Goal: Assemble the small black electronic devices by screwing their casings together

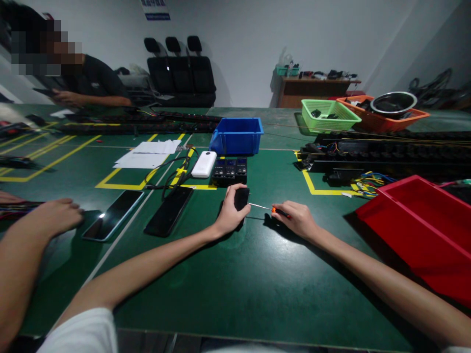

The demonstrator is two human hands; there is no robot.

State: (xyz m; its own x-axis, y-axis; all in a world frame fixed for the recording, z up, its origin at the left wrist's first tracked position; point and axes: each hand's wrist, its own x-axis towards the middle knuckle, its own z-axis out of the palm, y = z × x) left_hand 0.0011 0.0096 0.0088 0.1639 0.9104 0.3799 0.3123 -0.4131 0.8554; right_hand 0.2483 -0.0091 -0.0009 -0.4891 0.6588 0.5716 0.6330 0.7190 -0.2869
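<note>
My left hand (231, 212) is closed around a small black box-shaped device (242, 199), held on edge just above the green table. In my right hand (299, 218) is a screwdriver (276, 211) with an orange and black handle. Its thin metal shaft points left, and the tip meets or nearly meets the right side of the device; exact contact cannot be made out. Behind my left hand several similar black modules (230, 169) stand in a row, with a white power bank (204, 164) beside them.
Two phones, a black one (169, 212) and a light-edged one (113, 215), lie left. A co-worker's hand (55, 215) is beyond them. Behind stand a blue bin (237, 133), papers (147, 154) and a green basket (327, 122). A red bin (408, 220) and wired black rails (368, 157) occupy the right.
</note>
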